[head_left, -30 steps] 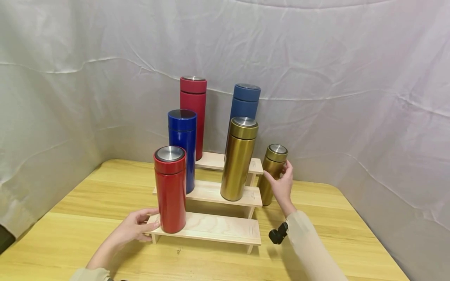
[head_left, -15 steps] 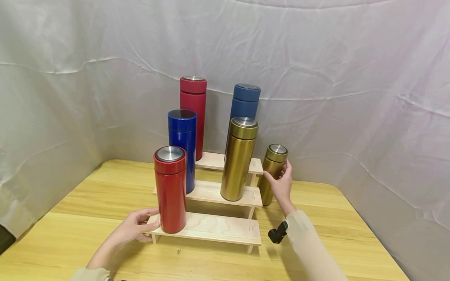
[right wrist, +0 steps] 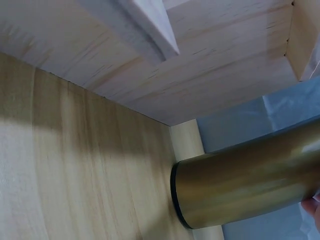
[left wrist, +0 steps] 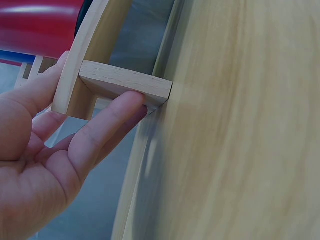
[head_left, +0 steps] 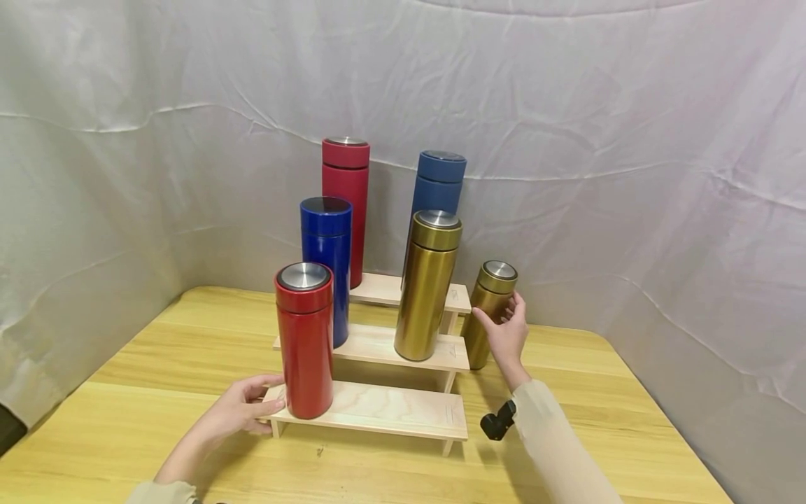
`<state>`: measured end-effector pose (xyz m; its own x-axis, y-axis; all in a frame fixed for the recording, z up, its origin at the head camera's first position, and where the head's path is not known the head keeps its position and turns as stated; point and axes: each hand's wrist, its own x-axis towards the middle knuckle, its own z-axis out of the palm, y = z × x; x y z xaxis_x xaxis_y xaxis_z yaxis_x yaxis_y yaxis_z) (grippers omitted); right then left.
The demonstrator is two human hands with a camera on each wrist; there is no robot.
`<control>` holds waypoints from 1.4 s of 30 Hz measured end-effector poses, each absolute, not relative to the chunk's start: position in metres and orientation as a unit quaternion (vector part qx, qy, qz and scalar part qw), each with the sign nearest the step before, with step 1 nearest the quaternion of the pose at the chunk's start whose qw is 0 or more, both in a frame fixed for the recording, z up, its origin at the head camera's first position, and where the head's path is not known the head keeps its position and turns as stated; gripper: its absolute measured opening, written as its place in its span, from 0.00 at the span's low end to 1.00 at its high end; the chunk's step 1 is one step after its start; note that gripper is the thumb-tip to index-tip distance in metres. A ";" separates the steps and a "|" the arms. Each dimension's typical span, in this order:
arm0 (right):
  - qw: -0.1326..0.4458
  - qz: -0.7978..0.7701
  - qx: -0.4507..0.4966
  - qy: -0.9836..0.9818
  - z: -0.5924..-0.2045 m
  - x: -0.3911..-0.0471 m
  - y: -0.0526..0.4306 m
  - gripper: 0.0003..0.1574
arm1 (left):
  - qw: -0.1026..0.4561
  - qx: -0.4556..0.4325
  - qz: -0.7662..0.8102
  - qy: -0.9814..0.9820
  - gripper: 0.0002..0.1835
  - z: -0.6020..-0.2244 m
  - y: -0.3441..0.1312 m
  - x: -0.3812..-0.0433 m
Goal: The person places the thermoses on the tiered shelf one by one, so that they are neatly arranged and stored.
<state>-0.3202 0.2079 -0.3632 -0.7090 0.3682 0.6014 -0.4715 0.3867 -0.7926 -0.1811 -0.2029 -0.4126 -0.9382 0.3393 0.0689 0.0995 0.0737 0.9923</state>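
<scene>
My right hand [head_left: 508, 334] grips a short gold thermos [head_left: 490, 301] standing just right of a three-step wooden stand [head_left: 403, 409]. Its base is close to the tabletop in the right wrist view, where only a fingertip [right wrist: 311, 206] shows at the edge. At the stand's lower left corner, my left hand [head_left: 242, 406] holds the end of the bottom step, thumb on top. In the left wrist view its fingers [left wrist: 112, 120] lie below the step, against the wooden leg [left wrist: 125, 81]. A glossy red thermos [head_left: 305, 350] stands on that step, right beside the thumb.
A blue thermos [head_left: 327, 266] and a taller gold thermos [head_left: 429, 287] occupy the middle step. On the top step are a tall matte red thermos [head_left: 346, 182] and a slate-blue one [head_left: 439, 182]. Pale cloth [head_left: 598, 175] hangs behind the wooden table [head_left: 598, 413].
The short gold thermos leans slightly further right at its top, and my right hand has shifted a little right with it. My left hand and the stand stay put.
</scene>
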 end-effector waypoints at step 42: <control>0.409 0.554 0.067 -0.722 -0.352 -0.296 0.221 0.48 | 0.089 0.150 0.660 0.731 0.31 -0.412 -0.203 -0.182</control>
